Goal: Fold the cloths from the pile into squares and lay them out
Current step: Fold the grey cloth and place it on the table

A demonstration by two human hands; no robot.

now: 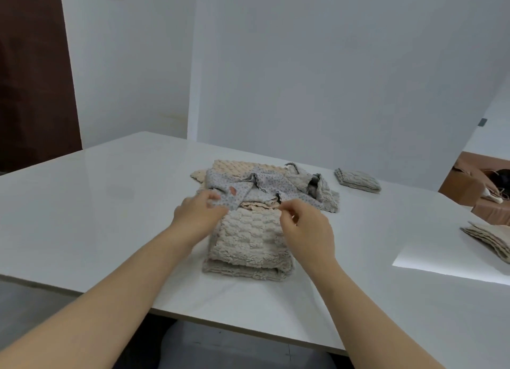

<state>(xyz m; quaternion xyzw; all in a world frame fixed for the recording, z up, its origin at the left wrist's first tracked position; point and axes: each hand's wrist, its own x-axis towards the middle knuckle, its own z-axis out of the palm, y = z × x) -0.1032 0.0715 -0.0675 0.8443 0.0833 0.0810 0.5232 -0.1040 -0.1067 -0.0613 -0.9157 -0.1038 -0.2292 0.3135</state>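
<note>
On my far left I see a dark brown door (33, 78) against the white wall, and the white tabletop (82, 203) runs from there across the whole view. My left hand (196, 217) reaches in over the tabletop with its fingers curled. It pinches the near left edge of a thin grey dotted cloth (256, 188), which has a small reddish mark close to those fingers. This cloth lies crumpled across the top of the pile (248, 247) in the middle of the tabletop, straight ahead of me.

The pile's nearest layer is a thick, fluffy beige cloth folded over on itself. Peach waffle-textured cloths (240, 165) stick out at the far side, and a rumpled grey one (327, 196) hangs off the right side. My right hand (306, 230) hovers over the pile's right half. Its fingers are curled, and thumb and forefinger meet just at the dotted cloth's near edge. The blur stops me telling whether they actually have the fabric.

Further right and back, a folded grey square (357, 181) lies flat on the tabletop, well apart from the pile. Beyond the tabletop's right edge stands an open cardboard box (466, 186). At the right border a folded beige cloth (491, 239) rests on the tabletop, partly cut off by the frame.
</note>
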